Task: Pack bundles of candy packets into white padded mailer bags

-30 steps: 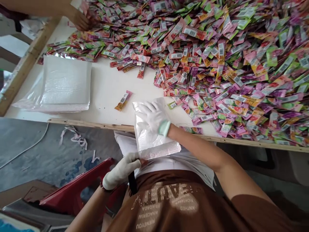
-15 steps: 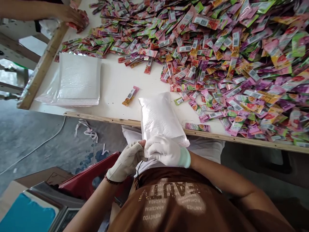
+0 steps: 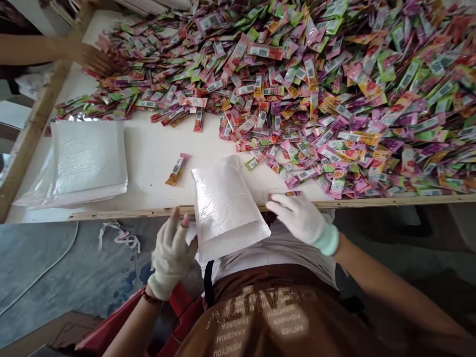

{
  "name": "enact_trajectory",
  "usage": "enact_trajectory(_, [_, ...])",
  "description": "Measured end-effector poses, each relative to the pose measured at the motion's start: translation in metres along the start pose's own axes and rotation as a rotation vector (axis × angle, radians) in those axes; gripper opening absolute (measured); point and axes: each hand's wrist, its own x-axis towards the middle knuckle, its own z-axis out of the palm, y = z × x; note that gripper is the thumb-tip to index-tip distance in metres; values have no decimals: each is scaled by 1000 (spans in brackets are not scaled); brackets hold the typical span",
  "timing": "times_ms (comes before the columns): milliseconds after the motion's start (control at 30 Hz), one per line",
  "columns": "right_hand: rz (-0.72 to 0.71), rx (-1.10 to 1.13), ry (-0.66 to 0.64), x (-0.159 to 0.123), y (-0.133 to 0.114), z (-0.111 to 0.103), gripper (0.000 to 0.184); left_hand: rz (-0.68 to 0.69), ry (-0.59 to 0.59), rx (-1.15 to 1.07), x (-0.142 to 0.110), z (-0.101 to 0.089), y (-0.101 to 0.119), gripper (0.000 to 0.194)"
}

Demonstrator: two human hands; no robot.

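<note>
A filled white padded envelope (image 3: 225,203) lies across the table's front edge, its lower end hanging over my lap. My left hand (image 3: 171,253), in a fingerless white glove, is spread open just left of the envelope's lower corner and holds nothing. On the right, my white-gloved right hand (image 3: 302,218) hovers at the table edge beside the envelope, fingers apart, close to a pink sachet (image 3: 293,194). One orange and pink sachet (image 3: 177,169) lies alone to the left of the envelope.
A huge heap of colourful sachets (image 3: 334,84) covers the right and far part of the white table (image 3: 156,148). A stack of flat white envelopes (image 3: 87,161) sits at the left. Another person's hand (image 3: 92,58) reaches into the heap at far left. A red bin (image 3: 111,327) stands below.
Both hands were pinching the envelope's lower end half a second ago; now both have let go and moved apart, the left down-left, the right up to the table edge.
</note>
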Motion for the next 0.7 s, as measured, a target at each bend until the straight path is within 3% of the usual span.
enact_trajectory(100, [-274, 56, 147, 35, -15, 24, 33, 353, -109, -50, 6, -3, 2, 39])
enact_trajectory(167, [-256, 225, 184, 48, -21, 31, 24, 348, -163, -169, 10, -8, 9, 30])
enact_trajectory(267, [-13, 460, 183, 58, -26, 30, 34, 5, -144, -324, 19, -14, 20, 17])
enact_trajectory(400, [309, 471, 51, 76, -30, 26, 45, -456, -240, -280, 38, -7, 23, 37])
enact_trajectory(533, [487, 471, -172, 100, -26, 31, 31, -571, -340, -200, 52, 6, 16, 49])
enact_trajectory(600, [544, 536, -171, 110, -25, 34, 15, -600, -345, -214, 54, 8, 15, 45])
enact_trajectory(633, [574, 614, -142, 114, -25, 34, 15, -642, -333, -254, 54, 7, 16, 41])
enact_trajectory(700, [624, 888, -111, 119, -28, 32, 53, -771, -299, -434, 51, 2, 19, 39])
